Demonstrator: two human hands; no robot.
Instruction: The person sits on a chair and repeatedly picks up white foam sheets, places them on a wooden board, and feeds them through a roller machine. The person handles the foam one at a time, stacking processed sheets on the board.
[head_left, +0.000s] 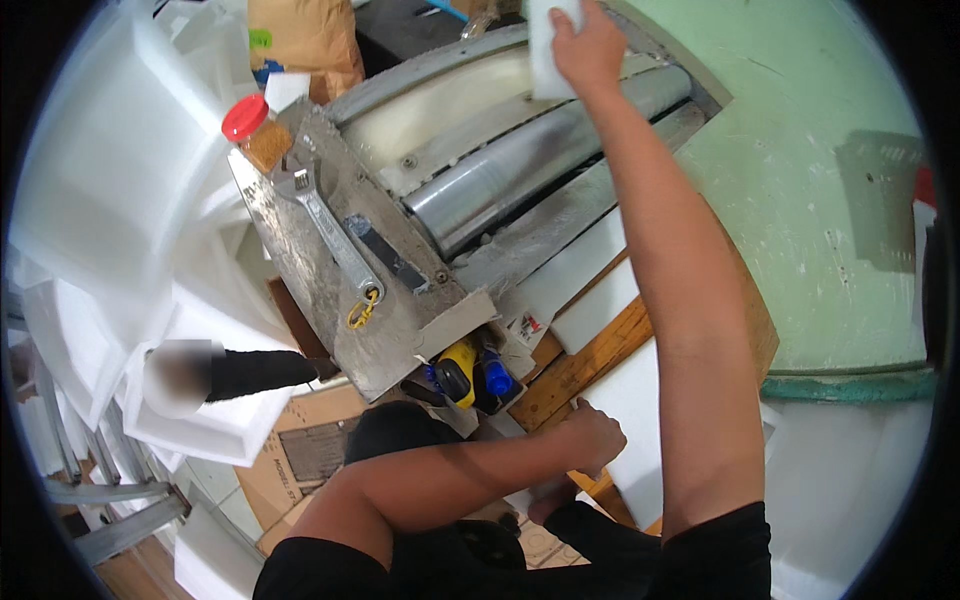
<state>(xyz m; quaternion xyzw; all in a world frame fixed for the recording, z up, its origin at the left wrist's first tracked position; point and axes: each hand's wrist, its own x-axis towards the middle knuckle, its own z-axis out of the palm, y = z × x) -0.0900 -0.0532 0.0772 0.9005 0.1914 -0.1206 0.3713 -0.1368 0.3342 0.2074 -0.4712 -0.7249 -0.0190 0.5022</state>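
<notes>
My right hand (592, 49) grips a white foam block (553, 56) at the far end of a metal machine bed (495, 277). Beneath the forearm, a shiny metal roller (487, 199) lies across the bed. Closer to my body, my left hand (596, 442) is curled beside a white foam slab (634, 420); whether it grips the slab is hidden. Wooden boards (544, 397) run between the machine and that hand. An adjustable wrench (341, 240) with a yellow cord loop lies on the metal side plate (281, 232).
A red-lidded jar (255, 131) of orange-brown contents stands on the plate's corner. Yellow-black and blue tools (461, 375) fill a holder at the near edge. White foam pieces (97, 180) crowd the left. A pale green surface (810, 247) spans the right. Flattened cardboard (262, 480) covers the floor.
</notes>
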